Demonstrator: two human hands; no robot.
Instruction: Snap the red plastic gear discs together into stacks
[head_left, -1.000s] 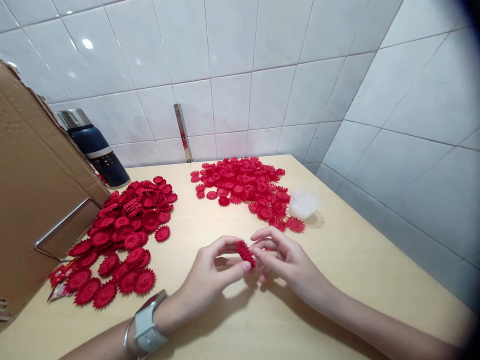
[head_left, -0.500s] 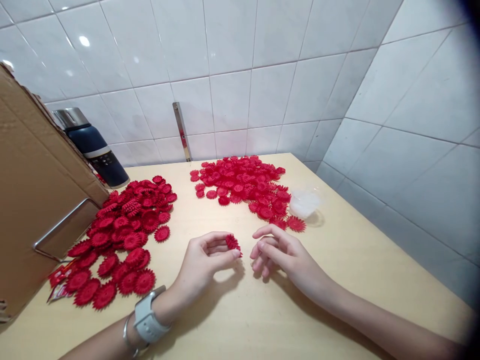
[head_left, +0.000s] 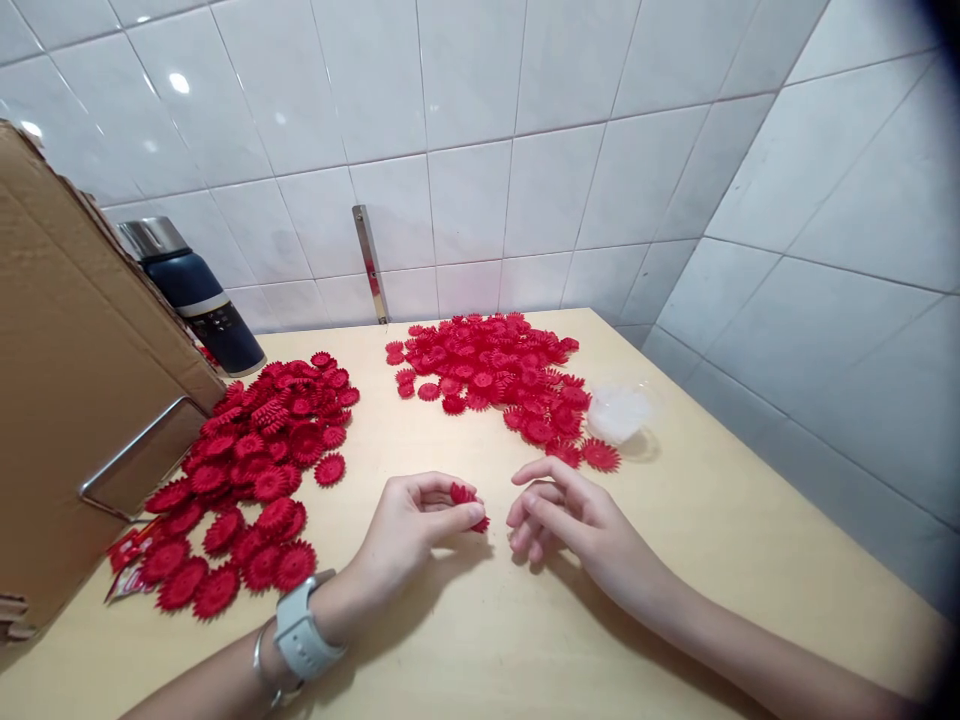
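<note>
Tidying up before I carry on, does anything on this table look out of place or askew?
Mostly orderly: red toothed plastic discs lie in two piles. One oddity: a crumpled red foil wrapper pokes out from under the left pile's near edge. The brown cardboard sheet also leans tilted over that pile's side.

We see 2 bare forearms, with no sleeves reaching into view on either side. Our left hand (head_left: 409,530) has 5 slim fingers with short, plain nails, and no ring shows on them. On its wrist sits a pale grey smartwatch with a smooth rubbery strap (head_left: 304,635), its rounded rectangular case turned partly away so the face cannot be read. Just behind the watch, toward the elbow, we wear 1 thin silver metal bangle (head_left: 262,668) that circles the arm loosely. Our right hand (head_left: 574,520) is bare as well: slim fingers, short unpainted nails, no ring, no watch or band on the wrist.
</note>
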